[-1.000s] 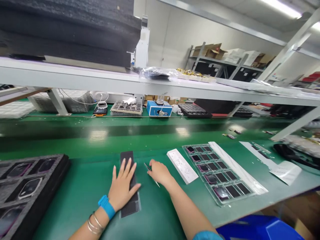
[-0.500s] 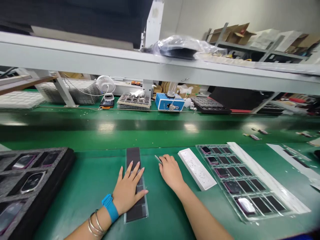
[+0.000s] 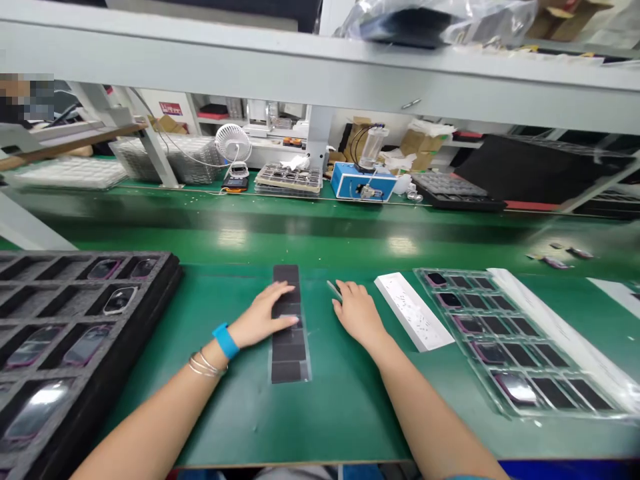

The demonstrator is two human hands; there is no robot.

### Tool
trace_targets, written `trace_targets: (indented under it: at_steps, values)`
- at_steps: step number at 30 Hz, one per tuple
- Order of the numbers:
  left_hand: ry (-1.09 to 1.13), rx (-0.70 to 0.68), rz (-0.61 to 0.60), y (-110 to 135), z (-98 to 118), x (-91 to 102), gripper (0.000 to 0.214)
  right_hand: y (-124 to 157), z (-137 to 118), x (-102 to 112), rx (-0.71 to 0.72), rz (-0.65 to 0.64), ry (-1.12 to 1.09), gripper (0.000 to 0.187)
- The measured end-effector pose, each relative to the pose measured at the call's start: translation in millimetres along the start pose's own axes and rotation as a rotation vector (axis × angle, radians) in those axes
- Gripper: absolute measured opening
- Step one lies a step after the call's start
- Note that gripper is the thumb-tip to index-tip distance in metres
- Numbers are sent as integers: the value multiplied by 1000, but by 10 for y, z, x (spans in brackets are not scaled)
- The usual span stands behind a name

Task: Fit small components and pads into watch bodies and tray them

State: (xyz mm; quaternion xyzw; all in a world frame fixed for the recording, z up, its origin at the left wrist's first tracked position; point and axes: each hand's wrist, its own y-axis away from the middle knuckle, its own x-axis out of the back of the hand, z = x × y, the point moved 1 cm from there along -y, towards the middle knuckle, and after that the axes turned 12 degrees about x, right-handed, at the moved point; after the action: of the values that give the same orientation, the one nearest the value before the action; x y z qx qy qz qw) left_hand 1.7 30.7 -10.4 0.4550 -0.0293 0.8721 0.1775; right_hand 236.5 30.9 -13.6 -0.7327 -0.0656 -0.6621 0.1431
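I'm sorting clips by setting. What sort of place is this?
Probably a small-electronics workshop or assembly line: watch-like pieces lie in a foam tray and a clear plastic tray on the green workbench, and the right hand holds a thin tool between the trays.

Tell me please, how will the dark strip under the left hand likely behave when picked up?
The dark strip is probably light and somewhat floppy, as it looks thin. Its clear border looks like smooth film, so it may slip. It lies flat on the green surface, so rolling seems unlikely.
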Motion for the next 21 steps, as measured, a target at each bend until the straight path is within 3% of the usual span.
trace_targets:
  at_steps: [4, 7, 9, 12, 16, 21]
  values:
    - [-157, 63, -104, -21, -224, 236, 96, 5, -20, 32, 10, 102, -53, 47]
    - [-314, 75, -187, -24, -302, 237, 109, 35, -119, 85, 162, 172, -184, 48]
    - [-370, 69, -197, -29, -311, 206, 111, 67, -213, 99, 310, 97, -292, 57]
    - [-392, 65, -196, -35, -309, 175, 111, 119, -326, 69, 438, -116, -365, 82]
    - [-399, 67, -191, -35, -322, 174, 117, 153, -343, 29, 431, -308, -362, 91]
    - [-419, 66, -191, -35, -323, 174, 118, 144, -275, 74, 397, -376, -361, 92]
